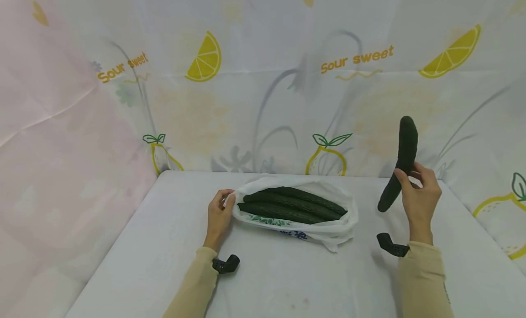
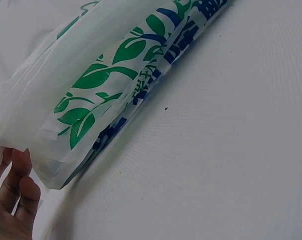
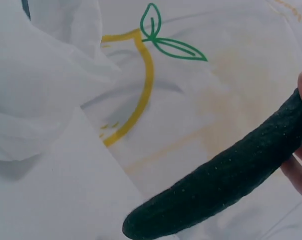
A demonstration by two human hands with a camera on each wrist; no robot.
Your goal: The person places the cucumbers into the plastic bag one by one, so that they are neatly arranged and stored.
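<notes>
A dark green, slightly curved cucumber (image 1: 407, 144) is raised above the table's right side, pinched near its middle between the thumb and fingers of my right hand (image 1: 423, 194). In the right wrist view the cucumber (image 3: 215, 195) slants across the lower right. Several more cucumbers (image 1: 287, 204) lie side by side in a white plastic bag (image 1: 324, 235), whose mouth is spread wide. My left hand (image 1: 219, 213) pinches the bag's left edge. The left wrist view shows the bag's side (image 2: 111, 65) with green leaf print and blue lettering, and fingers (image 2: 21, 165) at its rim.
The bag lies on a white-covered table (image 1: 263, 281). Behind it hangs a pale cloth (image 1: 255, 103) printed with lemons and words, close to the table's back edge. Each wrist wears a black camera mount, one on the left (image 1: 226, 264) and one on the right (image 1: 392, 246).
</notes>
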